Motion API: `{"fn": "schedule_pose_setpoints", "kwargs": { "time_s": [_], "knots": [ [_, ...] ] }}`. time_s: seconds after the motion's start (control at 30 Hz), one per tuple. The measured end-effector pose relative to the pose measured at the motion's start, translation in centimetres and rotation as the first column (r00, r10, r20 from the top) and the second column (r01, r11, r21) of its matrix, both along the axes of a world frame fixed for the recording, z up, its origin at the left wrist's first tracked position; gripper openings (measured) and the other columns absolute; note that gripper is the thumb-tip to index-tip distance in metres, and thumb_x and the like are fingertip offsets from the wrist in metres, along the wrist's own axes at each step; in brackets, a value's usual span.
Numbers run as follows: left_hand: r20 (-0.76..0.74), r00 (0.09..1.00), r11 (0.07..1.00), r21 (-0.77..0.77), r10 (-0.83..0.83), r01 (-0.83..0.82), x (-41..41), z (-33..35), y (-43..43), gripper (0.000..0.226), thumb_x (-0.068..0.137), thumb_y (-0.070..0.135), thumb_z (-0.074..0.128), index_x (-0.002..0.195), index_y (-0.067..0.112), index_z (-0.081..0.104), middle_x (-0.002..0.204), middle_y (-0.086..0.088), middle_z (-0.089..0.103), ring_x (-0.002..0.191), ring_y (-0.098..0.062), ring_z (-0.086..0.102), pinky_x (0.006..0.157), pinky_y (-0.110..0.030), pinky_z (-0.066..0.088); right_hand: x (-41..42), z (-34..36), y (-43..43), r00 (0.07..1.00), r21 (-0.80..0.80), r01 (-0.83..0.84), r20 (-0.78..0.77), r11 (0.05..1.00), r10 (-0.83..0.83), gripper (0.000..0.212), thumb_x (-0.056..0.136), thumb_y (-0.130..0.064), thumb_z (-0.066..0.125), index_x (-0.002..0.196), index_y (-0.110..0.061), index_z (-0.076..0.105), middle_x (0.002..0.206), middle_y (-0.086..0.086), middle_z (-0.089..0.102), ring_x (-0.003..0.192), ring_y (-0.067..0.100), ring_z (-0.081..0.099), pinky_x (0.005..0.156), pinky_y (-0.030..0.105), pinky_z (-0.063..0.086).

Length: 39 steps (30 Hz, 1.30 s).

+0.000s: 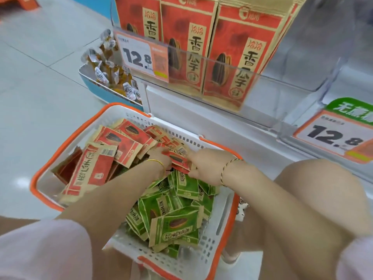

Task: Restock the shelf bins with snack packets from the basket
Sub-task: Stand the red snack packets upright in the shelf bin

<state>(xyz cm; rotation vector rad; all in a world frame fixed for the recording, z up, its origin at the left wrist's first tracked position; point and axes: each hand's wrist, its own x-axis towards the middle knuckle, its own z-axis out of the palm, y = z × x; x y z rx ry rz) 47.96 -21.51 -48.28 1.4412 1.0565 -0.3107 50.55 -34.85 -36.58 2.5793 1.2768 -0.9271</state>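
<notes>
Left hand (160, 155): buried among the red seed packets (125, 144); its grip can't be made out.
Right hand (203, 165): fingers curled onto that same red bunch.
Gathering: I'd square the stack, leaving the green packets (173, 225) under the wrists.
Room: basket (181, 136) wall just past the knuckles; clear shelf bin (222, 67) lip above, open air between.

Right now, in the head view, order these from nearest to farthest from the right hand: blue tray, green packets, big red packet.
1. green packets, just below the right hand
2. big red packet, basket's left
3. blue tray, beyond the basket
</notes>
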Motion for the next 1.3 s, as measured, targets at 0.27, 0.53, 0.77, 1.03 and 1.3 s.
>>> {"fn": "schedule_pose_setpoints", "kwargs": {
  "time_s": [0.27,0.53,0.77,1.03,1.3],
  "knots": [
    [0.097,0.99,0.949,0.29,0.099,-0.123,-1.0,0.6,-0.4,0.023,0.088,0.005,0.057,0.108,0.003,0.068,0.091,-0.015,0.066,0.067,-0.023,0.06,0.079,-0.042,0.057,1.0,-0.7,-1.2,0.994,0.006,0.047,0.102,0.999,-0.047,0.021,0.097,-0.027,0.048,0.11,-0.012,0.056,0.1,0.002,0.063,0.086,0.024,0.061,0.073,0.029,0.052],
    [0.188,0.954,0.888,0.44,-0.232,0.13,-5.4,10.5,-1.4,0.026,0.087,0.006,0.061,0.065,0.02,0.059,0.06,0.002,0.054,0.054,-0.016,0.049,0.046,-0.02,0.044,0.2,2.7,-2.8,0.944,0.215,0.33,-0.064,0.919,-0.324,0.052,0.096,-0.035,0.048,0.137,-0.006,0.036,0.131,0.012,0.052,0.116,0.027,0.053,0.096,0.036,0.044],
    [0.409,0.807,0.898,0.302,-0.426,0.32,-6.4,21.5,-4.0,0.027,0.086,-0.007,0.054,0.069,0.013,0.061,0.05,0.004,0.053,0.04,-0.005,0.045,0.041,-0.014,0.04,-2.0,9.0,-7.0,0.728,0.579,0.678,-0.614,0.454,-0.304,0.049,0.087,-0.022,0.065,0.128,-0.022,0.037,0.105,0.001,0.067,0.087,0.018,0.07,0.065,0.037,0.058],
    [0.704,0.607,0.928,0.244,-0.369,0.281,-1.7,30.6,-7.6,0.022,0.091,-0.004,0.046,0.083,0.013,0.058,0.066,-0.005,0.052,0.045,-0.007,0.046,0.041,-0.016,0.04,-0.6,17.4,-10.6,0.664,0.69,0.724,-0.691,0.015,-0.286,0.006,0.089,-0.009,0.062,0.091,-0.015,0.06,0.073,-0.001,0.071,0.061,0.011,0.067,0.06,0.03,0.058],
    [-0.186,0.388,-0.193,0.981,-0.903,0.02,6.5,30.6,-8.2,0.044,0.087,0.015,0.033,0.121,0.013,0.062,0.135,-0.004,0.05,0.132,-0.023,0.036,0.107,-0.041,0.032,5.0,19.6,-12.4,0.477,0.686,0.684,-0.678,-0.248,-0.559,0.014,0.088,-0.01,0.058,0.076,-0.012,0.052,0.07,0.006,0.064,0.056,0.014,0.064,0.054,0.029,0.054]
  ]
}}
